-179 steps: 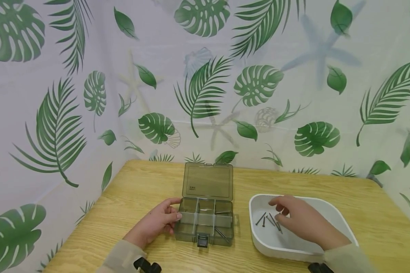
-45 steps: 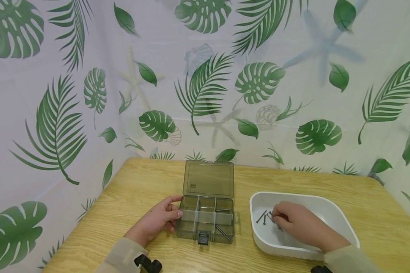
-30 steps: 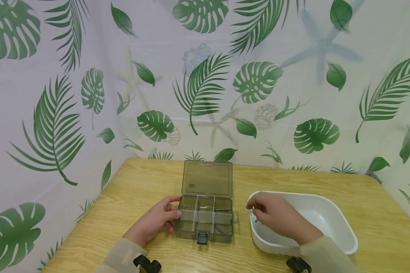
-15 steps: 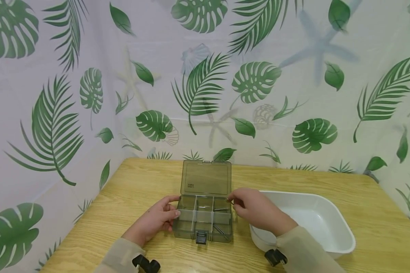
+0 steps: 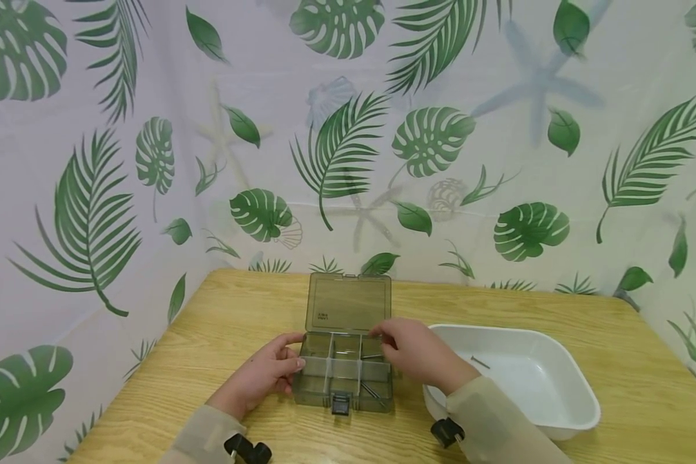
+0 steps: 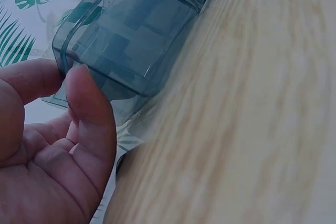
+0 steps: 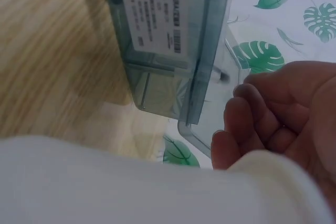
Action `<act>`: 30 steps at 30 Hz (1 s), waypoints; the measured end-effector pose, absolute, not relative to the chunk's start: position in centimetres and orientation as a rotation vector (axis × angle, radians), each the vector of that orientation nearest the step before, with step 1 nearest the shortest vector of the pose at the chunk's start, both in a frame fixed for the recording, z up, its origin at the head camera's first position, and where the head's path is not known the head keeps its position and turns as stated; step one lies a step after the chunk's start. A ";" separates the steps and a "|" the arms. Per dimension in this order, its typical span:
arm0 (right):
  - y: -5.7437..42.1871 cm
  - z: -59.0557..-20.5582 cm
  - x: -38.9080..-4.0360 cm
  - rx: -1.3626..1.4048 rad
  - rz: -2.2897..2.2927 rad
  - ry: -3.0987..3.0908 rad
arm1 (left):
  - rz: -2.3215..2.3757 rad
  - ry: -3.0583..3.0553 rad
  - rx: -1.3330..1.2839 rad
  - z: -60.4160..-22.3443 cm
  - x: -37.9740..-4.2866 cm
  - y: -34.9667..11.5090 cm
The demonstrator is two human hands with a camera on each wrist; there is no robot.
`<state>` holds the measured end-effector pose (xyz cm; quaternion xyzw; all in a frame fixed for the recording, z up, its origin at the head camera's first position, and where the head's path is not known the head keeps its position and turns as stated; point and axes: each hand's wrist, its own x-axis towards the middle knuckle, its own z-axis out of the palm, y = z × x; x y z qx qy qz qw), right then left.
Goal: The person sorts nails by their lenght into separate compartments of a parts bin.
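A smoky grey divided plastic organizer box stands on the table with its lid raised at the back. My left hand steadies its left side, thumb and forefinger at the corner in the left wrist view. Over the back right compartment hovers my right hand, thumb and forefinger apart. In the right wrist view a small blurred dark screw shows just beyond the fingertips, with a gap between. Dark screws lie in the front right compartment, and another screw in the back right one.
To the right stands a white tray, partly behind my right forearm. One screw shows in it; the tray's left part is hidden by the hand. Leaf-printed cloth hangs behind the wooden table.
My right hand has moved left from the tray to above the box, bringing a thin screw that no longer shows between its fingers in the head view. The left hand has stayed in place.
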<state>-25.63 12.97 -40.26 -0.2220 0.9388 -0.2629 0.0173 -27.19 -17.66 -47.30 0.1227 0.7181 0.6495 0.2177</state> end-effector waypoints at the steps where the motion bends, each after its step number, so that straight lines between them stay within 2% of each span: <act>1: 13.0 -40.3 -25.6 -0.688 -0.827 2.910 | 1.798 1.988 0.339 -47.3 -27.2 -17.7; 16: 15.4 -39.7 -24.9 -0.730 -0.922 2.889 | 1.799 1.981 0.335 -47.4 -27.4 -17.8; 30: 20.2 -39.8 -23.9 -0.640 -0.852 2.910 | 1.810 1.974 0.329 -47.5 -27.4 -17.8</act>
